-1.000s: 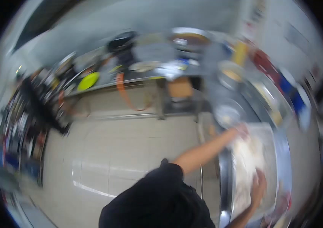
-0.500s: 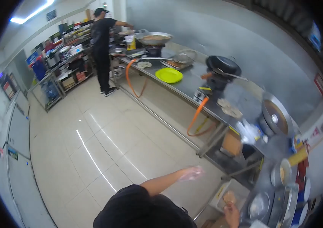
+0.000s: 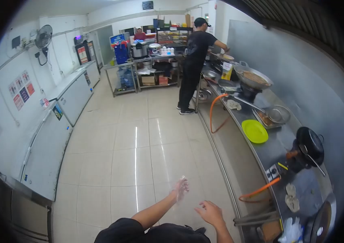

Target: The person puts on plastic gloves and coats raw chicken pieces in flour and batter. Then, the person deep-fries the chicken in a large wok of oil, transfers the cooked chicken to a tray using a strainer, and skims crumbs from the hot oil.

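Out in front of me over the tiled floor, my left hand (image 3: pixel 180 189) wears a clear plastic glove. Its fingers are loosely bent and apart, with nothing seen in them. Close by on its right is my right hand (image 3: pixel 211 213), without a glove. That hand is open too, fingers slightly curled, and I see nothing held. The hands do not touch each other or any surface. Nearest on the right is the steel counter (image 3: pixel 307 184), with a crumpled cloth (image 3: pixel 292 198) and a white plastic bag (image 3: pixel 291 231) on it.
Along the counter stand a black wok (image 3: pixel 310 142), a lime-green plate (image 3: pixel 255 131) and a large wok of food (image 3: pixel 253 77). Orange hoses (image 3: pixel 213 109) hang at its front edge. A co-worker (image 3: pixel 196 65) stands at the far end. White chest freezers (image 3: pixel 46 150) line the left wall.
My view has turned left and up. My right hand has left the tan flat piece at the white container and come beside my left hand. The container is out of view.
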The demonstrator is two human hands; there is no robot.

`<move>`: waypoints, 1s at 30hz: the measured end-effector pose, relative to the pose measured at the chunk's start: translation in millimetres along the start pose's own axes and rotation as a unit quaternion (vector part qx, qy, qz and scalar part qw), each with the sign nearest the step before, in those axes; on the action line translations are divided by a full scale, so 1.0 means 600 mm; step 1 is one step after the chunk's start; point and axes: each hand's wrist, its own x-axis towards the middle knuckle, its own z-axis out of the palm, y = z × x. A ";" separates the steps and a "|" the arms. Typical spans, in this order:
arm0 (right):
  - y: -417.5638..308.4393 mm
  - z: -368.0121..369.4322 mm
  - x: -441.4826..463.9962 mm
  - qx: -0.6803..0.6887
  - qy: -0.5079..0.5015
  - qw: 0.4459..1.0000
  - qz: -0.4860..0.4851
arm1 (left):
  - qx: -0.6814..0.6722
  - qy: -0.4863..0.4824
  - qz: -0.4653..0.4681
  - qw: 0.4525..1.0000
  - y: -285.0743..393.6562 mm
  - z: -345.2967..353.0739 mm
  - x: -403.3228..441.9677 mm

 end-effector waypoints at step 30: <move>0.108 -0.285 0.772 0.007 -0.157 0.933 -0.324 | 0.001 -0.071 0.138 0.988 0.273 0.444 0.563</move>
